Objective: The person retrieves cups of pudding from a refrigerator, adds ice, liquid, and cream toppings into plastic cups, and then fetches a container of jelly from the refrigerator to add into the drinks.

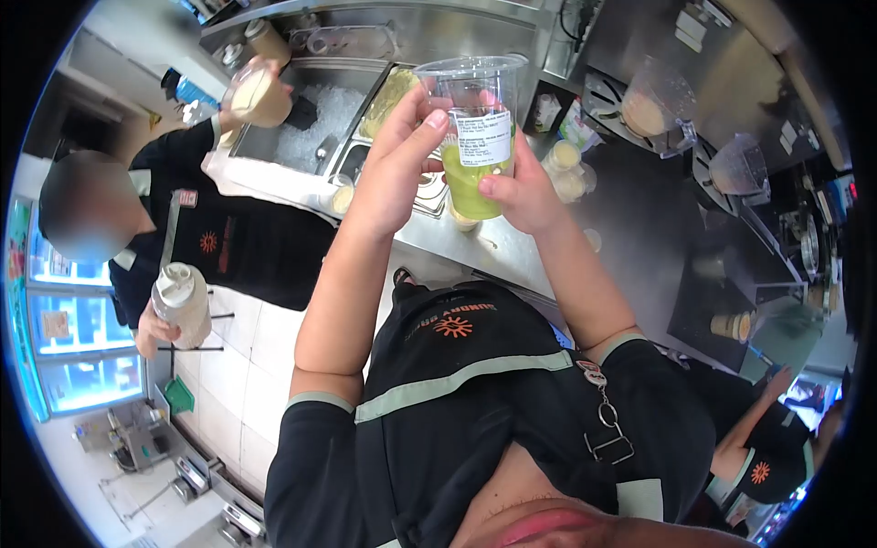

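A clear plastic cup (471,194) with green contents in its lower part is raised over the counter in front of me. A white printed label (484,137) is stuck on its side, facing me. My left hand (398,163) is closed round the cup's left side, thumb near the label. On the right side my right hand (532,190) grips the cup lower down, its thumb pressed on the front. The fingers behind the cup are partly hidden. The cup's wide rim (470,66) shows no lid that I can make out.
A co-worker at left holds a pitcher (259,95) over an ice bin (331,123) and a squeeze bottle (183,301). Several filled cups (566,169) stand on the steel counter (630,215). Blender jugs (650,108) are at right. Another person is at lower right.
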Demonstrator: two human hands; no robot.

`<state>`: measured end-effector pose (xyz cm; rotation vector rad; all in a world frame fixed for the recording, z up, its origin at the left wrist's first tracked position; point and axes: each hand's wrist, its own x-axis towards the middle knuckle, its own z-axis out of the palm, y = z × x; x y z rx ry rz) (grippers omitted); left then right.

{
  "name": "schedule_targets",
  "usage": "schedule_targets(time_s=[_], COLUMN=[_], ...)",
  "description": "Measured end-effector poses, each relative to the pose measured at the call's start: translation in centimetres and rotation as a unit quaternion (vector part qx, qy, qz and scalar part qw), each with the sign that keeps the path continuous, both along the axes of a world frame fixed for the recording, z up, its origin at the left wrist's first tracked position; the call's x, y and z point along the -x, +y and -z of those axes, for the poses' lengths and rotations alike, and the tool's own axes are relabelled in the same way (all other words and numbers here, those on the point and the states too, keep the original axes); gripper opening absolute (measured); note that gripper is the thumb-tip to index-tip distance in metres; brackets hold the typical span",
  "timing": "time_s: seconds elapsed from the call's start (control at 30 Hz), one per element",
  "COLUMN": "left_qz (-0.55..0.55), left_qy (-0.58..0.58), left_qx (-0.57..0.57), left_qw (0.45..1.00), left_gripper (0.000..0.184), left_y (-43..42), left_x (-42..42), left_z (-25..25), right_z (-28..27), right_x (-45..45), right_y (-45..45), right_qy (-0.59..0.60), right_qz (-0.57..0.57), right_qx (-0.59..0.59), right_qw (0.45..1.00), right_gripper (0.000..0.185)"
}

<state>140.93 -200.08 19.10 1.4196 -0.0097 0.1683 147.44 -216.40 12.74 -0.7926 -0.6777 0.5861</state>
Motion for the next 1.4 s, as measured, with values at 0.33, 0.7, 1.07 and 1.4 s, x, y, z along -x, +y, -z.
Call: schedule_targets(time_s=[0.33,0.7,1.07,1.4], left_qz=[-0.102,-0.139,-0.149,-0.134], left_qy=[-0.070,-0.090,-0.080,-0.102], left_qx=[0.061,0.102,0.067,0.096], left_qw=[0.990,0.981,0.983,0.981], left_gripper=[0.112,0.109,0.109,0.108], left_y=[5.5,9.4,11.4,11.1], left_x=[5.2,4.9,3.7,3.9], left_z=[9.7,12.7,13.8,12.1], right_z=[5.8,8.3,8.2,7.9], right_x=[0.0,-1.2,-1.9,-1.6], right_y=[9.6,14.7,15.9,16.7], right_qy=[0.007,0.014,0.012,0.011], right_qz=[-0.168,-0.223,-0.221,-0.208], right_qx=[0.032,0.045,0.042,0.044], right_qw=[0.985,0.974,0.974,0.977], right_gripper=[0.102,0.101,0.099,0.102])
